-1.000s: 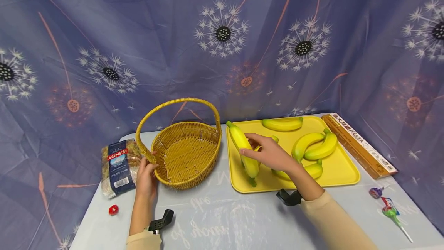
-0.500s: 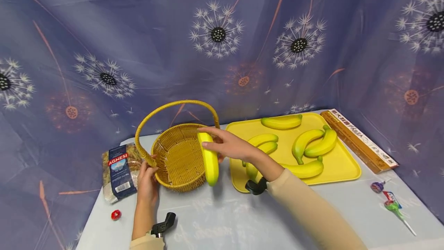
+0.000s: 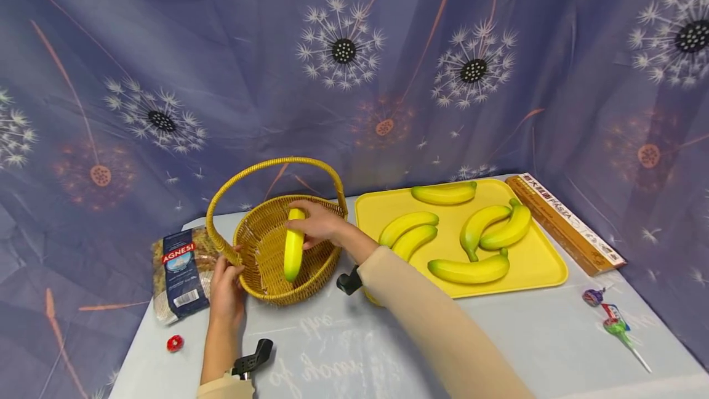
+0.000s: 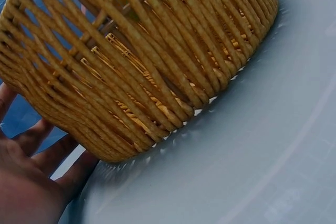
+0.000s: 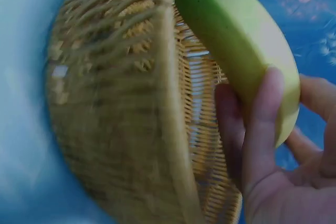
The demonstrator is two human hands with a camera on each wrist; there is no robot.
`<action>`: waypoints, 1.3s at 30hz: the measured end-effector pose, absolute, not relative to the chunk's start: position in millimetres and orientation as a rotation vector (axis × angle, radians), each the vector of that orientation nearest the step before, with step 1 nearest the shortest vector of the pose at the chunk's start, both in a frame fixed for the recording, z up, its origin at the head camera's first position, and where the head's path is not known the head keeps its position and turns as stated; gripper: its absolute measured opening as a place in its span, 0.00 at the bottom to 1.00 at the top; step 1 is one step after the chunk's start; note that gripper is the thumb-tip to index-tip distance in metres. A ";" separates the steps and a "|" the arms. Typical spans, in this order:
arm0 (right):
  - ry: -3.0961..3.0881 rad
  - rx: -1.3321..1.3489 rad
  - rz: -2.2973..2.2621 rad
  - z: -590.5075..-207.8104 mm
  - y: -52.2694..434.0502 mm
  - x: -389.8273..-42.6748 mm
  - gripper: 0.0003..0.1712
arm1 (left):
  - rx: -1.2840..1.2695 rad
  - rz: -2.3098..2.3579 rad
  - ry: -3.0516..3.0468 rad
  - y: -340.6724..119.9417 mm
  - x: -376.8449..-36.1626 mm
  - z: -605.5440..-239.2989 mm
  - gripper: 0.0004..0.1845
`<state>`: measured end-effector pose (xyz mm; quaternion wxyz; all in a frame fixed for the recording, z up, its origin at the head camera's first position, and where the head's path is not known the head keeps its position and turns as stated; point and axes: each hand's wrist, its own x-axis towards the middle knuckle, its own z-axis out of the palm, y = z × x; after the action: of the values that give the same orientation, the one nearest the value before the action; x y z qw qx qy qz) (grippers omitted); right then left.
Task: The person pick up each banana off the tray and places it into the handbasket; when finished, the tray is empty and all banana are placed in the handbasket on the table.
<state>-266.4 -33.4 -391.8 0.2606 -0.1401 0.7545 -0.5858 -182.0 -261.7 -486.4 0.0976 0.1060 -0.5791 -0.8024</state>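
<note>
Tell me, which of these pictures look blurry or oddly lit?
Head view: sharp and evenly lit, though the backdrop bulges toward the edges. Left wrist view: the basket fills the frame, its nearest weave soft. Right wrist view: the basket wall is smeared with blur, while the banana and the right hand are clearer.

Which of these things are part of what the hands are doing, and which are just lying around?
In use:
- right hand holding a banana inside the basket
- left hand at the wicker basket
- yellow tray with six more bananas

Lying about:
- Agnesi pasta bag
- long pasta box
- lollipops
- small red thing
</note>
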 end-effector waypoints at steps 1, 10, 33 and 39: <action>2.050 -0.349 -1.588 -394.4 -38.0 -266.9 0.37 | 0.317 -2.369 -1.720 -261.5 -181.7 -486.7 0.24; 2.036 0.035 -1.814 -411.2 -74.2 -275.4 0.41 | 0.323 -2.367 -1.709 -258.5 -180.9 -487.5 0.23; 1.992 0.207 -1.991 -413.4 -90.4 -283.7 0.37 | 0.268 -2.417 -1.699 -260.3 -183.3 -486.6 0.25; 2.088 0.193 -1.857 -421.5 -92.6 -288.7 0.39 | 0.301 -2.431 -1.712 -265.8 -178.0 -486.0 0.26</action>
<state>-288.7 -92.6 -421.5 0.1697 0.0680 0.7346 -0.6534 -178.0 -265.8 -486.0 0.0765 0.1004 -0.5711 -0.8111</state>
